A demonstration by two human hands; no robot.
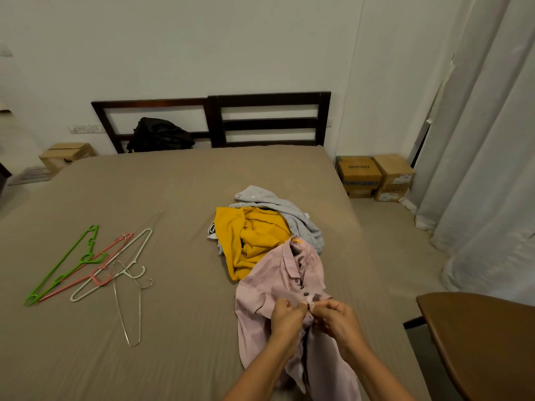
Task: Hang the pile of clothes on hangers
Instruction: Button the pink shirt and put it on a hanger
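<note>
Centrally, a pink shirt lies on the bed, its collar against the clothes pile of yellow and grey garments. Left hand and right hand each pinch the shirt's front edge at a button, fingers curled round the fabric. Well apart to the left lie the hangers: green, pink, white and wire, overlapping. A black bag rests by the headboard.

Dim, warm, even indoor light with soft, faint shadows and no glare; wide-angle bending at the frame edges; slight softness throughout, sharpest near the centre
</note>
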